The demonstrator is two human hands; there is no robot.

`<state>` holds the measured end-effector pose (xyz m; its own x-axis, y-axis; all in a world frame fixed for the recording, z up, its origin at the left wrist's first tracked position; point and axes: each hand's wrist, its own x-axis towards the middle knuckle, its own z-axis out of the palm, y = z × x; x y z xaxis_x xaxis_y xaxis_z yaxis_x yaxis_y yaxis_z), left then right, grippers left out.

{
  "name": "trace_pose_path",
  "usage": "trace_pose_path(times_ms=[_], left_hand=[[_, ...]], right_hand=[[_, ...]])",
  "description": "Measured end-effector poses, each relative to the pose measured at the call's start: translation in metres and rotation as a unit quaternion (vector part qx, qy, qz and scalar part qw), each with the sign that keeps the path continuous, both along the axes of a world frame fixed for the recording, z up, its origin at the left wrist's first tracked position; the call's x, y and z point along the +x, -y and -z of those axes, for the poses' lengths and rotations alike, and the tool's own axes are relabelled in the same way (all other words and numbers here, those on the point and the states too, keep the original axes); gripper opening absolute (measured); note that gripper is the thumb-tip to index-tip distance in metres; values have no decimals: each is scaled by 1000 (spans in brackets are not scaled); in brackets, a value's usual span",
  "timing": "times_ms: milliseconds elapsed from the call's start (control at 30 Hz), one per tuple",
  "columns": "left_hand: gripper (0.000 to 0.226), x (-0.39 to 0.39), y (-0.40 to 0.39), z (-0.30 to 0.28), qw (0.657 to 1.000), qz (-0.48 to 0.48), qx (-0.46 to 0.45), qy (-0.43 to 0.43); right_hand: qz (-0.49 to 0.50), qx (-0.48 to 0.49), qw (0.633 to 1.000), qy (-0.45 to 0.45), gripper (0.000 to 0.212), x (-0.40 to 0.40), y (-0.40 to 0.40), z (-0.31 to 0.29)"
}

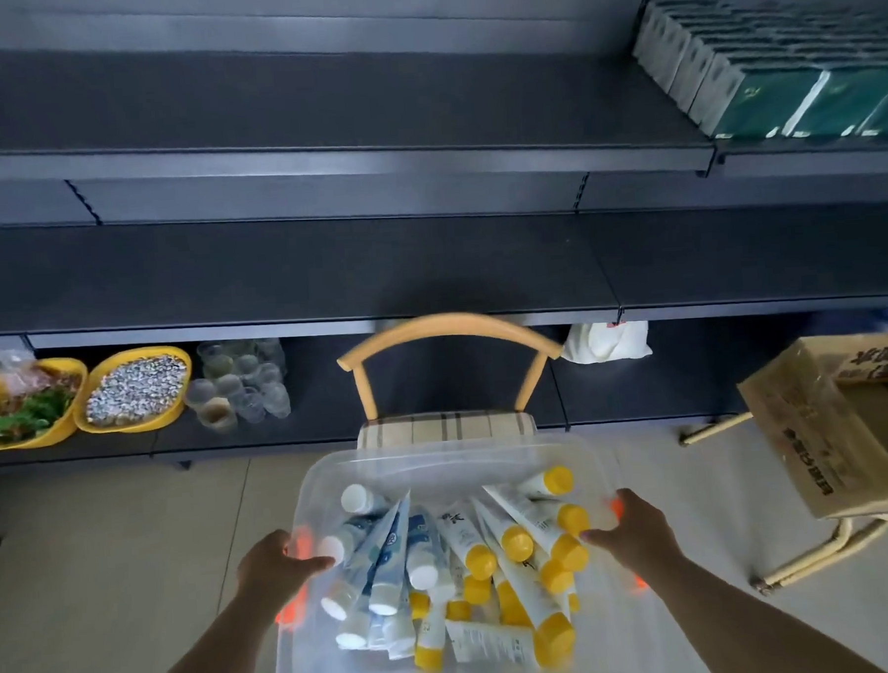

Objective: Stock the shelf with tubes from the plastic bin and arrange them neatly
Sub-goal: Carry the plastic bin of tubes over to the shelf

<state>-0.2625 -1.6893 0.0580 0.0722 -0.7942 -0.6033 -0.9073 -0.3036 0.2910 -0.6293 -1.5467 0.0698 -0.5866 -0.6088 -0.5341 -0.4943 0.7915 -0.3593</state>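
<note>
A clear plastic bin (438, 462) with orange latches is held in front of me, its far edge over a chair seat. My left hand (274, 564) grips its left rim and my right hand (634, 529) grips its right rim. Inside lie several tubes: blue-and-white ones with white caps (386, 550) on the left, white ones with yellow caps (524, 532) on the right, piled loosely. The dark shelf (325, 270) runs across the view behind the chair, its middle boards bare.
A wooden chair (449, 382) with a striped cushion stands under the bin. Yellow bowls (131, 391) and clear cups (244, 383) sit on the bottom shelf at left. Green boxes (804, 86) fill the upper right shelf. A cardboard box (837, 429) rests on a stool at right.
</note>
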Motion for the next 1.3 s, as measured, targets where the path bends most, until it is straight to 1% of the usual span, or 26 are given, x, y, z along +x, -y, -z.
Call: trace_pose_path(times_ms=[133, 167, 200, 300, 567, 733, 1033, 1300], left_hand=[[45, -13, 33, 6, 1000, -2, 0, -12], [45, -15, 41, 7, 1000, 0, 0, -12], [45, -17, 49, 10, 1000, 6, -1, -10], [56, -22, 74, 20, 1000, 21, 6, -1], [49, -38, 124, 50, 999, 47, 14, 16], [51, -51, 146, 67, 998, 54, 19, 22], [53, -66, 159, 108, 998, 40, 32, 24], [45, -71, 156, 124, 999, 30, 23, 23]], right_hand=[[15, 1, 1000, -6, 60, -12, 30, 5], [19, 2, 1000, -7, 61, -14, 37, 6], [22, 5, 1000, -7, 61, -16, 43, 8], [27, 13, 1000, -7, 61, -19, 60, 16], [11, 33, 999, -14, 62, -34, 103, 44], [17, 38, 999, -12, 61, -46, 126, 61], [20, 36, 999, -3, 61, -65, 149, 104], [16, 41, 999, -5, 61, -72, 151, 121]])
